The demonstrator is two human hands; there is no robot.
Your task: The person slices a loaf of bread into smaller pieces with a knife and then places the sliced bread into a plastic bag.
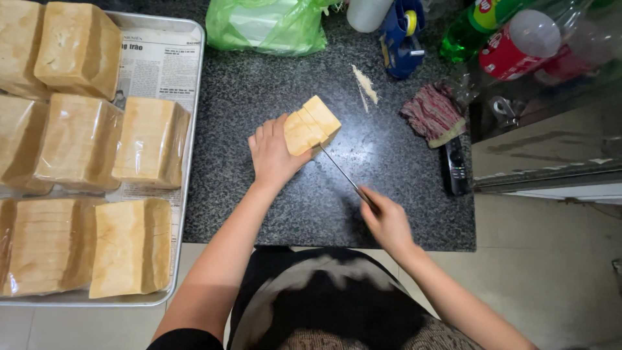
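Sat on the dark speckled counter [272,194], the bread block [311,126], just right of the metal tray [194,97] of wrapped loaves [151,142]. Steadied by the left hand [272,155], fingers close together and pressed against its near-left side. Cut through by the knife [340,170], handle wrapped in the closed right hand [387,220], further right of the tray

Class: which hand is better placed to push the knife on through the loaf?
Right hand: it grips the knife, blade in the loaf. Left hand steadies it.
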